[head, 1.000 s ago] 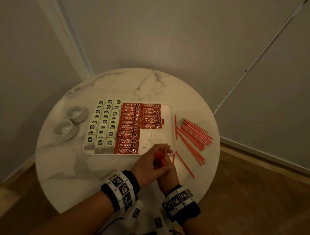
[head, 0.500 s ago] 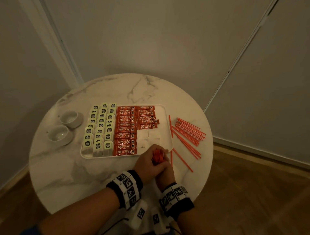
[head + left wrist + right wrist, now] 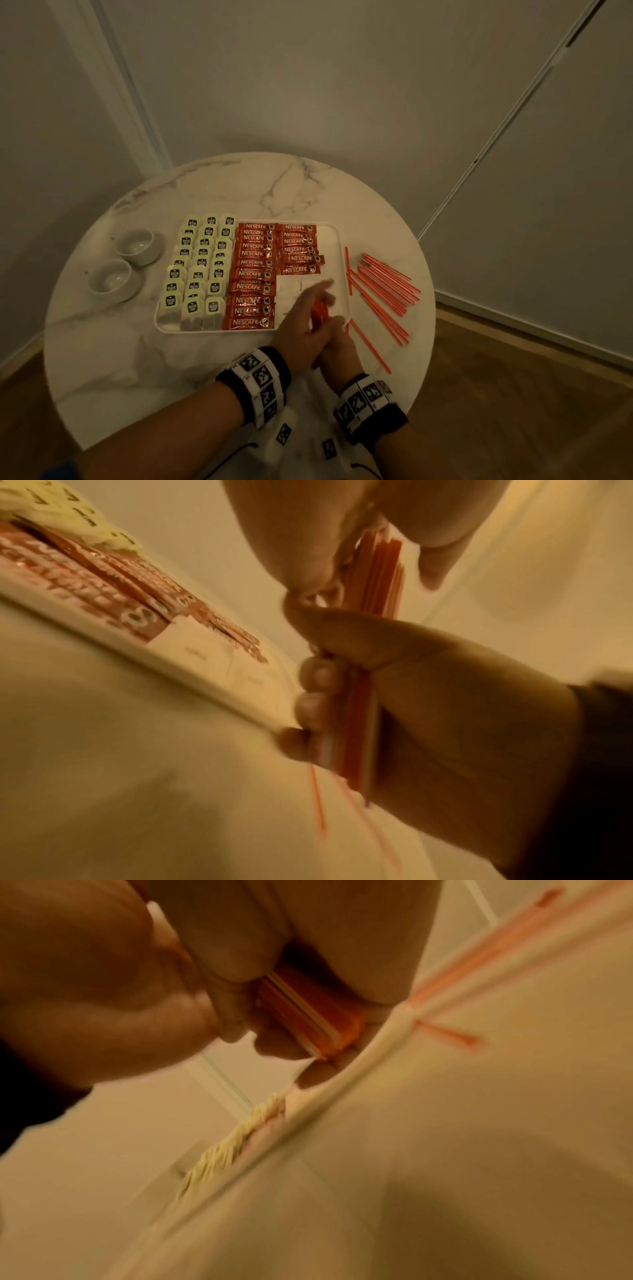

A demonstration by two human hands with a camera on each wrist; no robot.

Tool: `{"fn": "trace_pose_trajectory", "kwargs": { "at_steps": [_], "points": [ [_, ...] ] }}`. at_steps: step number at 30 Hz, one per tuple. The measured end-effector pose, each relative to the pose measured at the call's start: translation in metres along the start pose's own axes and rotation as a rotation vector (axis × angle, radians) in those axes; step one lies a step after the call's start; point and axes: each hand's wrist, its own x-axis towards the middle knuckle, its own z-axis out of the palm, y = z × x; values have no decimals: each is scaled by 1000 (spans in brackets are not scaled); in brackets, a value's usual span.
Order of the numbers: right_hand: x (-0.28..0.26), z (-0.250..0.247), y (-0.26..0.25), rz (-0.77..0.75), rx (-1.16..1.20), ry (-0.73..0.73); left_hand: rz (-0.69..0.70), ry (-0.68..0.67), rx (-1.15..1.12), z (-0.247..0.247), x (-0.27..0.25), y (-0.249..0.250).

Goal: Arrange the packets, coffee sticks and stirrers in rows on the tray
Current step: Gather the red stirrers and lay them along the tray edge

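A white tray [image 3: 344, 260] on the round marble table holds pale green tea packets [image 3: 202, 263] in rows at its left, red coffee sticks [image 3: 255, 274] in two columns, and white sachets [image 3: 291, 291] at the front middle. Over the tray's front right corner my right hand [image 3: 337, 342] grips a bundle of red stirrers [image 3: 318, 311] with curled fingers [image 3: 315, 699]. My left hand [image 3: 323, 291] lies over the bundle's upper part, fingers stretched out and blurred. The bundle [image 3: 308, 1010] ends just above the tray rim [image 3: 342, 1074].
Many loose red stirrers [image 3: 383, 287] lie on the table right of the tray, and one long stirrer [image 3: 370, 346] lies near my right hand. Two small white bowls [image 3: 137, 245] [image 3: 111, 279] stand left of the tray. Walls close in behind the table.
My left hand's fingers have straightened out over the bundle; earlier they were curled round it. Both hands have moved slightly forward over the tray's corner.
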Motion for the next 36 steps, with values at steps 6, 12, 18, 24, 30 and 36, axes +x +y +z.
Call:
{"fn": "trace_pose_trajectory", "kwargs": {
  "at_steps": [6, 12, 18, 24, 30, 36],
  "points": [
    [76, -48, -50, 23, 143, 126, -198, 195, 536, -36, 74, -20],
    [126, -48, -64, 188, -72, 22, -502, -132, 926, -55, 98, -38],
    [137, -42, -67, 184, -80, 4, -565, -227, 982, -55, 100, -45],
    [144, -38, -63, 189, -92, 10, -613, -192, 980, -55, 103, -42],
    [146, -41, -66, 204, -111, -23, -615, -214, 983, -56, 107, -36],
    [151, -39, -63, 180, -149, 25, -616, -224, 968, -56, 107, -38]
  ]
}}
